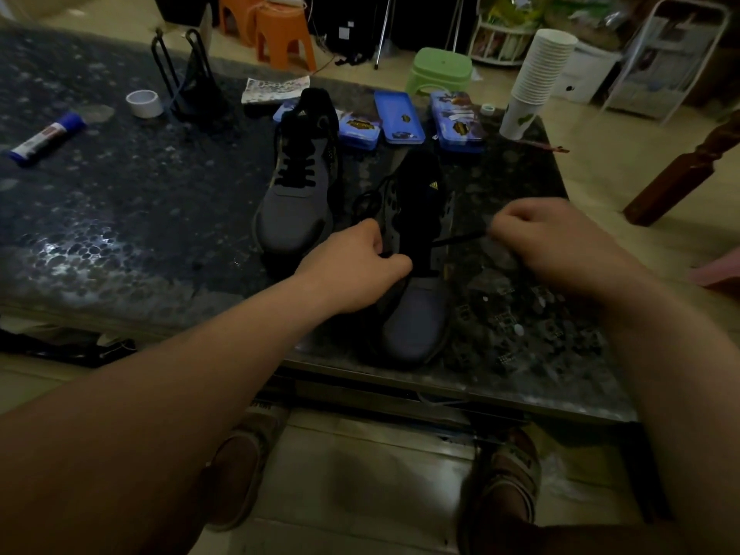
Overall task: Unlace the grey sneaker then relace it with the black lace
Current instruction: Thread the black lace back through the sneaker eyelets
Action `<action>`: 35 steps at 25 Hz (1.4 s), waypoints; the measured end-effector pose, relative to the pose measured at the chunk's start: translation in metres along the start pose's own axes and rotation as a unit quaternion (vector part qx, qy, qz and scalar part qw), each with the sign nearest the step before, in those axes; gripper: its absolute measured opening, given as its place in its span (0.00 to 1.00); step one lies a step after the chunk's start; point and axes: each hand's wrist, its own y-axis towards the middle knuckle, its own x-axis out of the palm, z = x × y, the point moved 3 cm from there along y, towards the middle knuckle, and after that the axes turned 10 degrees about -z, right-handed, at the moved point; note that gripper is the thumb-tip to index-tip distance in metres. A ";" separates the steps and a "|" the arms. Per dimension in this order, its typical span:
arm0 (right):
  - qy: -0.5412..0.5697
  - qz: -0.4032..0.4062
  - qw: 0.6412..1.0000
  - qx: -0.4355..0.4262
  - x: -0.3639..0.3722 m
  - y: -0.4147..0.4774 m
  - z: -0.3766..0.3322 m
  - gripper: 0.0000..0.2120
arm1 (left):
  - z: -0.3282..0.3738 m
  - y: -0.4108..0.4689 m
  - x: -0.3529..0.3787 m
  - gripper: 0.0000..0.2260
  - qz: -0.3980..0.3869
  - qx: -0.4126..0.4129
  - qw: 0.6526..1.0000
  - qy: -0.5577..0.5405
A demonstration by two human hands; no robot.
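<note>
Head view: grey sneaker (pixel 418 314) at table (pixel 120 218) edge, five o'clock of laced twin (pixel 296 194). Left hand (pixel 360 262) pinching its eyelet edge; right hand (pixel 552 238) pinching black lace (pixel 456 239), taut toward three o'clock. Seems early relacing; next calls for threading upward.

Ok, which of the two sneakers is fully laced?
The farther sneaker, on the left: its black lace crosses the tongue in rows. On the nearer sneaker the lace is loose, pinched by the right hand.
</note>
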 end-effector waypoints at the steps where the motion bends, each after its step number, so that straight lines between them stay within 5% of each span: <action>1: 0.027 0.009 0.999 0.042 -0.014 -0.007 0.013 0.09 | -0.002 0.002 0.000 0.15 -0.007 -0.001 1.000 -0.007; 4: -0.036 -0.016 0.991 0.125 -0.023 -0.014 0.048 0.10 | -0.007 0.006 0.000 0.14 -0.024 0.008 0.999 -0.044; 6: -0.121 0.010 0.991 0.055 -0.008 -0.007 0.048 0.08 | -0.008 0.008 0.002 0.13 -0.025 0.020 0.998 -0.056; 9: -0.126 0.070 0.983 -0.114 0.024 0.004 0.018 0.06 | -0.007 0.006 0.003 0.13 -0.016 0.031 0.997 -0.068; 11: -0.134 0.064 0.977 -0.153 0.045 0.015 0.002 0.06 | -0.006 0.006 0.002 0.12 -0.008 0.036 0.997 -0.061; 22: -0.207 0.062 0.968 -0.128 0.059 0.027 -0.016 0.04 | -0.006 0.004 0.002 0.14 -0.028 0.027 0.998 -0.046; 26: -0.054 0.039 0.997 -0.041 0.041 0.019 0.008 0.09 | -0.015 -0.006 -0.007 0.10 -0.140 -0.017 0.949 -0.281; 29: 0.181 -0.017 0.982 0.043 0.045 0.020 0.020 0.14 | -0.020 -0.012 -0.018 0.07 -0.127 -0.068 0.879 -0.454; 32: 0.347 -0.017 0.934 0.080 0.052 0.022 0.021 0.11 | -0.019 -0.013 -0.017 0.07 -0.108 -0.037 0.877 -0.467; 35: 0.357 -0.007 0.930 0.083 0.052 0.023 0.022 0.11 | -0.017 -0.015 -0.019 0.11 -0.146 0.010 0.892 -0.428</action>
